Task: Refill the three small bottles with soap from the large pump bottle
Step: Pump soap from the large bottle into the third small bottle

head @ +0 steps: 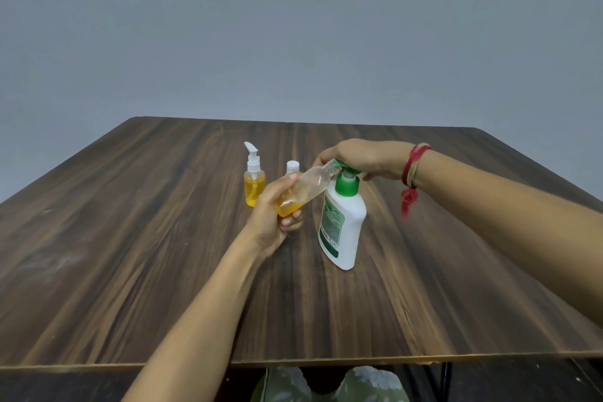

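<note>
Beside spray bottle (253, 184) and capped bottle (292, 166), left grip (272, 217) around tilted bottle (308, 189), right grip (362, 157) clasping green pump (347, 187)

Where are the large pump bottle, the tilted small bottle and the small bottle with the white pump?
large pump bottle (352, 226): head view, white body.
tilted small bottle (309, 185): head view, clear middle.
small bottle with white pump (254, 191): head view, soap-filled body.

large pump bottle (342, 225) on counter (163, 254) | tilted small bottle (306, 188) just left of it | small pump bottle (254, 186) farther left | capped bottle (292, 167) behind tilted one
</note>
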Demonstrator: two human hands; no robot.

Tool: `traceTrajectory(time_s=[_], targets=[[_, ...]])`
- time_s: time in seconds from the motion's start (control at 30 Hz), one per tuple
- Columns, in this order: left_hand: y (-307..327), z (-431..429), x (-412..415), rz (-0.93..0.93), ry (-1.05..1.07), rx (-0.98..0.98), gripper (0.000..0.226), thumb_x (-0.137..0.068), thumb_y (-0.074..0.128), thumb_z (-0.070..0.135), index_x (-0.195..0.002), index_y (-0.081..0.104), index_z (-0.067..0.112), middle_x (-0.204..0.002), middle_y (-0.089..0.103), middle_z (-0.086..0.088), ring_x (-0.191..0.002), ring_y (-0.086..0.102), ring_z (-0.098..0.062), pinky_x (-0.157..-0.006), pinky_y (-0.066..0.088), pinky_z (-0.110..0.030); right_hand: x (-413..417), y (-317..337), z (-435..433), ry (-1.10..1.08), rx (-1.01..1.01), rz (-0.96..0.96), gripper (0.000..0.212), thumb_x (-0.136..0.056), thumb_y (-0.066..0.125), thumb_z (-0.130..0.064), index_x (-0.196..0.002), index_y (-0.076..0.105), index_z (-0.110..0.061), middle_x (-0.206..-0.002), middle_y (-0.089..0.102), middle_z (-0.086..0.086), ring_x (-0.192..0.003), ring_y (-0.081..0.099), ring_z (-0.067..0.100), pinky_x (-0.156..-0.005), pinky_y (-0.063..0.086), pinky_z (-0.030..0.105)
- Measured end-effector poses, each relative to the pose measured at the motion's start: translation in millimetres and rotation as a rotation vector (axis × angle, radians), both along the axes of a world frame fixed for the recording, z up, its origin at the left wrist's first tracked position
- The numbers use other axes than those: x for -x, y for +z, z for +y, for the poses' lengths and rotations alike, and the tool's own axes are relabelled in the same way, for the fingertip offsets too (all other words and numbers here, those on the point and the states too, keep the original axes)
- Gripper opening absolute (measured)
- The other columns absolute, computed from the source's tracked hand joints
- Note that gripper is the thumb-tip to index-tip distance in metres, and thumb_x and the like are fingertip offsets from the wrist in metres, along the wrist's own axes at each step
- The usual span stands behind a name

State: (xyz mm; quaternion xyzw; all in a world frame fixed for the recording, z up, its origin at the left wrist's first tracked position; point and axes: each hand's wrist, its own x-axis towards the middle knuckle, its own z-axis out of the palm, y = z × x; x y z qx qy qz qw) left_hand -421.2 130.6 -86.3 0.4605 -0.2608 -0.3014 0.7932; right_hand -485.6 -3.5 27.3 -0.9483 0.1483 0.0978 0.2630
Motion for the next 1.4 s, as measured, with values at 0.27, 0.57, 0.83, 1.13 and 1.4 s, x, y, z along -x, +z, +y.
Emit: traceTrajectory(time_s=[0.27, 0.57, 0.83, 1.13, 1.4], targets=[[1.2, 0.9, 0.8, -0.006, -0.016, 0.012, 0.03, -0.08, 0.051, 0.035, -0.081, 0.055, 0.006, -0.041, 0.037, 0.001, -0.03, 0.025, -0.004, -0.033, 0.022, -0.012, 1.4, 2.6, 1.3, 0.016, 0.02, 0.029, 0.025, -0.094, 0.037, -0.016, -0.1, 0.059, -0.028, -0.092, 0.054, -0.001, -0.093, 0.047, 0.023, -0.089, 0.038, 0.046], [1.3, 0.5, 0.8, -0.011, -0.01, 0.012, 0.03, -0.081, 0.051, 0.034, -0.079, 0.057, 0.005, -0.041, 0.038, 0.001, -0.029, 0.025, -0.004, -0.033, 0.022, -0.013, -1.3, -0.8, -0.5, -0.003, 0.019, -0.004, 0.029, -0.093, 0.036, -0.015, -0.092, 0.061, -0.031, -0.093, 0.058, -0.001, -0.093, 0.05, 0.023, -0.092, 0.041, 0.048], [0.9, 0.6, 0.7, -0.012, -0.013, 0.012, 0.031, -0.08, 0.051, 0.035, -0.08, 0.058, 0.005, -0.041, 0.037, 0.001, -0.03, 0.025, -0.004, -0.033, 0.021, -0.013, 2.5, 3.2, 2.5, 0.008, 0.033, 0.024, 0.027, -0.094, 0.035, -0.014, -0.097, 0.058, -0.028, -0.085, 0.052, -0.005, -0.088, 0.045, 0.021, -0.085, 0.038, 0.043], [-0.3, 1.6, -1.8, -0.025, -0.021, 0.019, 0.032, -0.081, 0.051, 0.035, -0.077, 0.057, 0.004, -0.04, 0.037, 0.002, -0.03, 0.025, -0.004, -0.033, 0.021, -0.013, 2.3, -1.3, 3.0, -0.008, -0.011, -0.011, 0.026, -0.092, 0.038, -0.014, -0.097, 0.06, -0.027, -0.101, 0.055, 0.003, -0.091, 0.049, 0.021, -0.088, 0.042, 0.044], [-1.5, 0.6, -3.2, -0.03, -0.014, 0.022, 0.029, -0.081, 0.051, 0.034, -0.076, 0.061, 0.007, -0.041, 0.036, 0.001, -0.03, 0.023, -0.004, -0.033, 0.021, -0.013, 0.8, -2.1, 1.2, -0.009, -0.012, 0.017, 0.031, -0.092, 0.035, -0.014, -0.101, 0.06, -0.029, -0.106, 0.058, 0.002, -0.101, 0.049, 0.025, -0.093, 0.04, 0.048]])
